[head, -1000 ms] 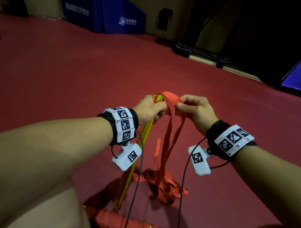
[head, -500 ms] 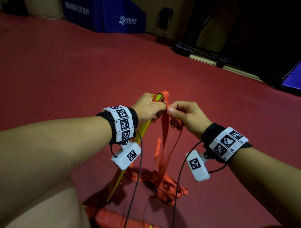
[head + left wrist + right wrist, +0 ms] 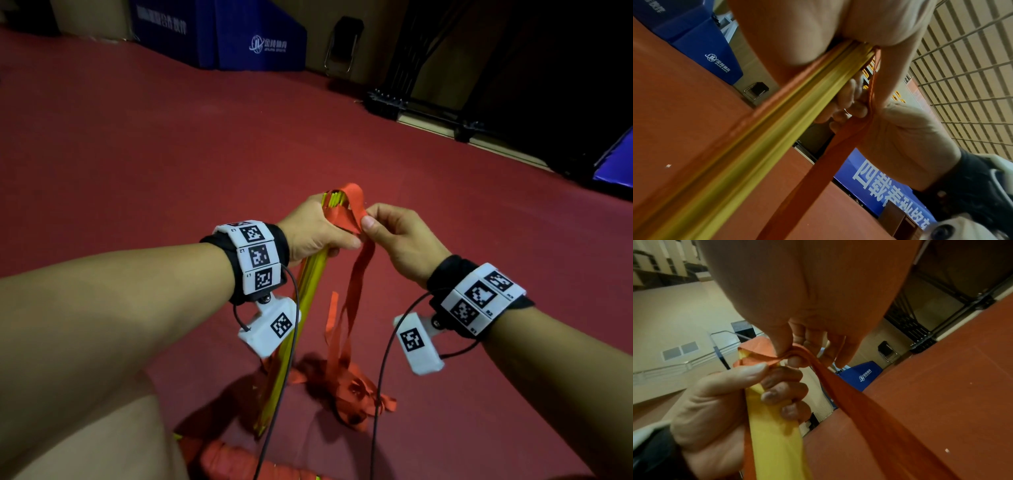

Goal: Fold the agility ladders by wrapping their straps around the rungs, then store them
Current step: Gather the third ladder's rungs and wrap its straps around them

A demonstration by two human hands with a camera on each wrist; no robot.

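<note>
Nearest, at 6 o'clock in the head view, an already wrapped ladder bundle point(image 3: 239, 462) lies on the red floor point(image 3: 171, 154), its red webbing wound round it. Just past it, btwn 6 and 5 o'clock, loose strap slack point(image 3: 346, 394) sits in a heap on the floor, w/ the lower end of the yellow rungs point(image 3: 308, 284) coming down beside it.

Centre frame: the left hand point(image 3: 315, 229) is clenched round the top of the gathered rungs, thumb and fingers curled about the stack (the right wrist view shows this plainly). The right hand point(image 3: 397, 240), touching distance at 3 o'clock of the left, pinches the red strap point(image 3: 354, 198) btwn thumb and forefinger where it loops over the rung tips; from the pinch the strap hangs down to the heap.

Handling, as a guess: rungs look like stiff, light, flat slats, prob. slick against each other, so the stack wants a firm grip near the top or it fans out. The webbing is soft and limp, holds no shape, so it needs tension at every turn; best taken close to the rungs, flat, not twisted.

Farther off, at 11–12 o'clock, blue padded blocks point(image 3: 239, 37) stand by the wall, a folding chair point(image 3: 342, 44) at 12, dark frames point(image 3: 428, 102) at 1 o'clock.
</note>
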